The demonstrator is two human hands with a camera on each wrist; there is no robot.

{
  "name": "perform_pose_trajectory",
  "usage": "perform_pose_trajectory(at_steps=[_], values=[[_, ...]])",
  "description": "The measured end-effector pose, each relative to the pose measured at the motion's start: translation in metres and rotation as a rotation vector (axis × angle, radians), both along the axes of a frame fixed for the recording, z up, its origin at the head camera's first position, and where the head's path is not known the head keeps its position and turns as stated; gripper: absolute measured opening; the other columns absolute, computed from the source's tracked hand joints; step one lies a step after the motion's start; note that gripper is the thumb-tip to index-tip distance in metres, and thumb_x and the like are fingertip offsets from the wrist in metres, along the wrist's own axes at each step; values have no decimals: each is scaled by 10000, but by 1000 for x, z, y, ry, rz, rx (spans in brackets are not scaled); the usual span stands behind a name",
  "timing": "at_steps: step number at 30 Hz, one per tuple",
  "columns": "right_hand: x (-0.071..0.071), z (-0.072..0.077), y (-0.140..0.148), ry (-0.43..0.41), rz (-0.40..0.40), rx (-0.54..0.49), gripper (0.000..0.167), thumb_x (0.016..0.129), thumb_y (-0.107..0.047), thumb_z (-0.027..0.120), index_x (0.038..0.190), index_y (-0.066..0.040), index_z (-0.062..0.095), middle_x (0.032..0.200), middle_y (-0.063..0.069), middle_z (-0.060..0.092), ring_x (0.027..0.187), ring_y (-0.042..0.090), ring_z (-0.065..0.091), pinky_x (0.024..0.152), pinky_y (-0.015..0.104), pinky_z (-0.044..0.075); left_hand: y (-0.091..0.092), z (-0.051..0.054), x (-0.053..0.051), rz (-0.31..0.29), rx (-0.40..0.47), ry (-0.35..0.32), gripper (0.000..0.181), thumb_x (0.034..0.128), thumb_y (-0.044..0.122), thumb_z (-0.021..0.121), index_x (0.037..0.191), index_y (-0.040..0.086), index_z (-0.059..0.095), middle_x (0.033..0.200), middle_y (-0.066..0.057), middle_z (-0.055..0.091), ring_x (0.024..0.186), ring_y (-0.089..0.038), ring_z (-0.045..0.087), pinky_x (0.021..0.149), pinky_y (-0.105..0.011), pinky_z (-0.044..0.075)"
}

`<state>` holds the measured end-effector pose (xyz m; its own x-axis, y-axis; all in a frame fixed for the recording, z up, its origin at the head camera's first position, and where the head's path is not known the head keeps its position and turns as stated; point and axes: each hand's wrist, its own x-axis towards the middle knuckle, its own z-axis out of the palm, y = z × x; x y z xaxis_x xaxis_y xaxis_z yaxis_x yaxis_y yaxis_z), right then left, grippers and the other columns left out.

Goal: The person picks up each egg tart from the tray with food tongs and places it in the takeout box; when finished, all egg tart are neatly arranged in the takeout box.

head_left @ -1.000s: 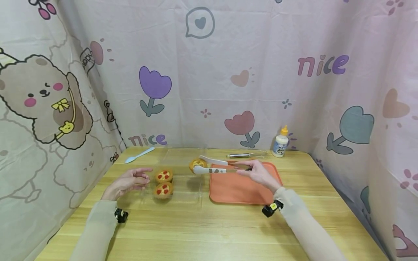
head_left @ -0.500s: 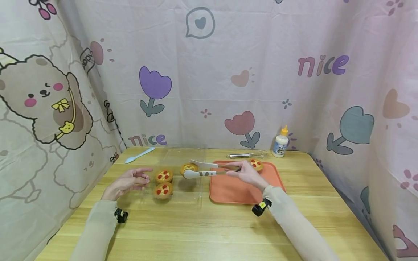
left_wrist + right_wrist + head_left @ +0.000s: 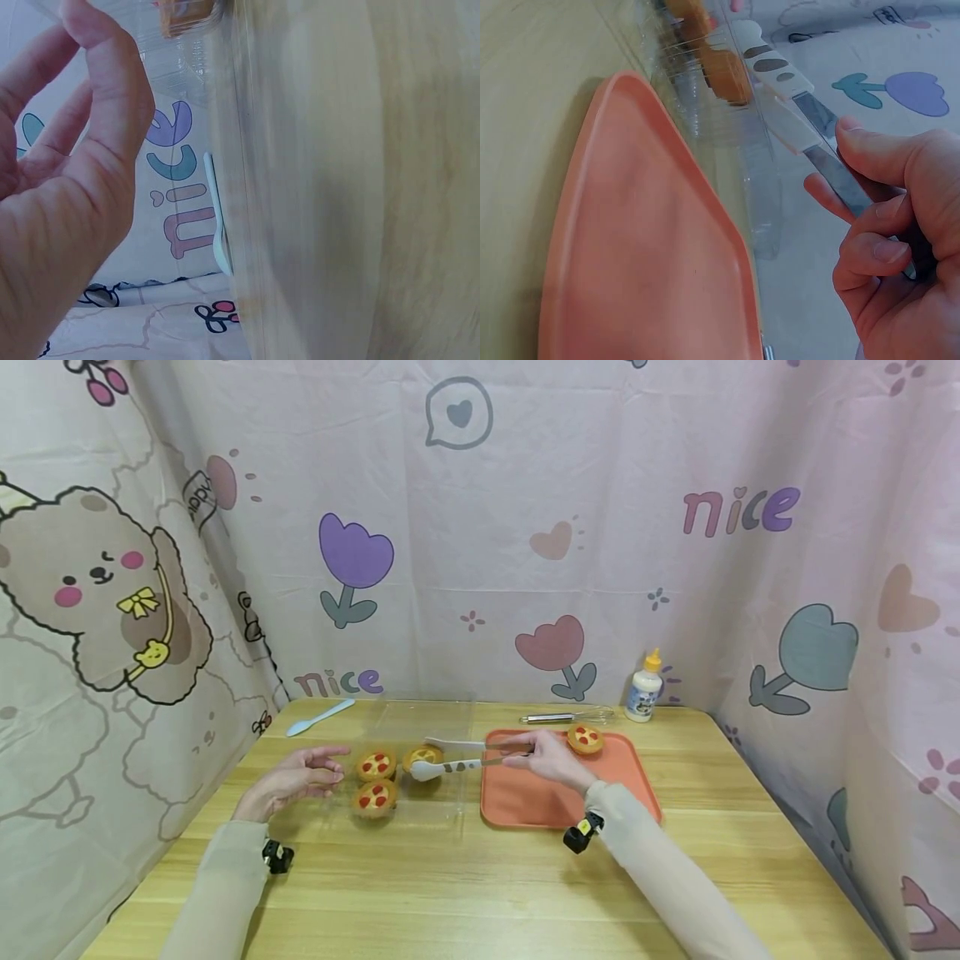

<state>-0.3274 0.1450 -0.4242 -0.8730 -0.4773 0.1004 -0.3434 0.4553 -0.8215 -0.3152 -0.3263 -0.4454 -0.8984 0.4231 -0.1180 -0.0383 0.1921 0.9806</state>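
My right hand [image 3: 551,760] grips a pair of tongs [image 3: 450,767] with metal arms and white spotted tips. Between those tips is a tart [image 3: 422,754] with a yellow top, at the right part of a clear plastic container [image 3: 431,812]; whether it touches the bottom I cannot tell. Two tarts with red pieces on top, a rear tart [image 3: 376,765] and a front tart [image 3: 375,797], sit at the container's left. Beside its left edge, my left hand [image 3: 288,781] stays with loosely bent fingers. In the left wrist view, the thumb [image 3: 112,82] is close to the clear plastic; contact is unclear.
An orange tray [image 3: 540,806] lies right of the container, with one red-topped tart [image 3: 585,739] at its back. Behind are a whisk [image 3: 566,717] and a yellow-capped bottle [image 3: 643,689]. A pale blue spoon [image 3: 321,717] lies at the back left.
The right hand has moved left and slightly nearer, carrying the tart in the tongs further over the container. The tart on the tray has come into sight. The left hand has stayed still.
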Motion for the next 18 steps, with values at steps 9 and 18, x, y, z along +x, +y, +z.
perform_pose_trajectory(at_steps=[9, 18], values=[[-3, 0, -13, -12, 58, -9, 350, 918, -216, 698, 1256, -126, 677, 1221, 62, 693, 709, 188, 653, 673, 320, 512, 0, -1, 1, -3, 15, 3, 711, 933, 33, 631, 1505, -80, 224, 1125, -135, 597, 937, -192, 643, 790, -339, 594], [-4, 4, -22, 69, 78, 60, 251, 937, -175, 665, 1186, -164, 695, 1074, 61, 737, 498, 227, 438, 502, 215, 320, -1, -1, 0, -8, 15, 1, 706, 938, 39, 623, 1506, -75, 221, 1119, -128, 610, 946, -202, 648, 802, -356, 594]])
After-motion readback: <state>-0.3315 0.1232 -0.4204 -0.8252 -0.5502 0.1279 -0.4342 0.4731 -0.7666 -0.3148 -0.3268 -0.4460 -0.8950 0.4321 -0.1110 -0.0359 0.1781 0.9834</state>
